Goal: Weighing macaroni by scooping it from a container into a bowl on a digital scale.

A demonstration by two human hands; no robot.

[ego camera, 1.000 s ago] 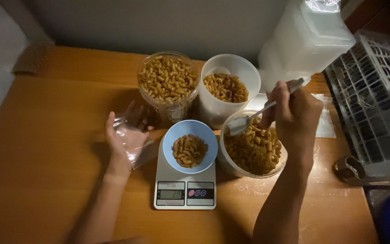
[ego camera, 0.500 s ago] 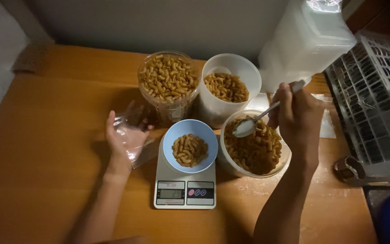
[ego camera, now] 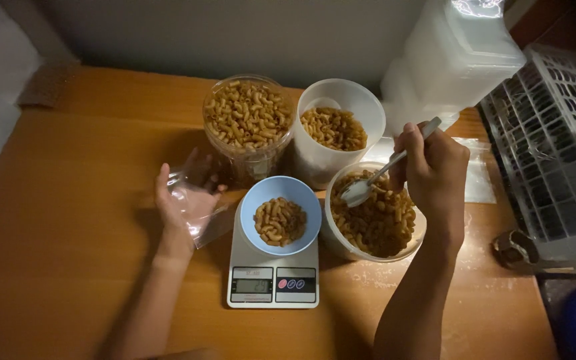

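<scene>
Macaroni sits in a small heap in the blue bowl [ego camera: 281, 215] on my white kitchen scale [ego camera: 273, 270], the nearest thing to me on the wooden tabletop [ego camera: 68, 267]. A second ago my spoon [ego camera: 371, 181] was sunk in the pasta; now its bowl has lifted clear and rides over the near tub's contents, tipped toward the scale, so I judge the scoop is on its way out. I cannot tell whether anything lies in it. My right hand [ego camera: 435, 177] is closed around the handle, fingers pinching it near the top. My left hand [ego camera: 185, 197] has not moved: it lies palm up, fingers spread, a clear plastic bag [ego camera: 198, 200] resting loosely on it just left of the scale.

Beside the scale on the right, the round white tub [ego camera: 376, 213] is well filled with macaroni. Behind it a taller white tub [ego camera: 339, 130] holds a shallower layer. Left of that, a clear jar [ego camera: 248, 123] is heaped nearly to the rim. Farthest back, a translucent lidded container [ego camera: 455, 60] leans by a white wire rack [ego camera: 548, 153].
</scene>
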